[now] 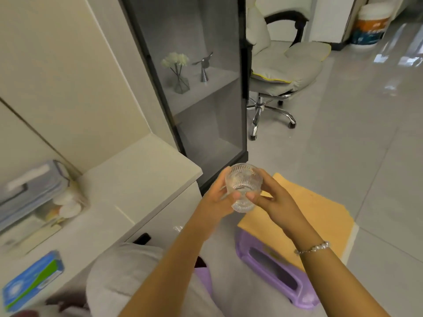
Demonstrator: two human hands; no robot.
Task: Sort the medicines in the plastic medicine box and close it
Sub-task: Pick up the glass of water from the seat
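I hold a clear glass cup with both hands, out in front of me above the floor. My left hand wraps its left side and my right hand wraps its right side, thumbs on the front near the bottom. The cup is tipped a little away from me. The plastic medicine box sits far to my left on the white counter, blurry, against the wall. A blue and green box lies closer on the counter. A purple stool with a yellow cushion stands under my right arm.
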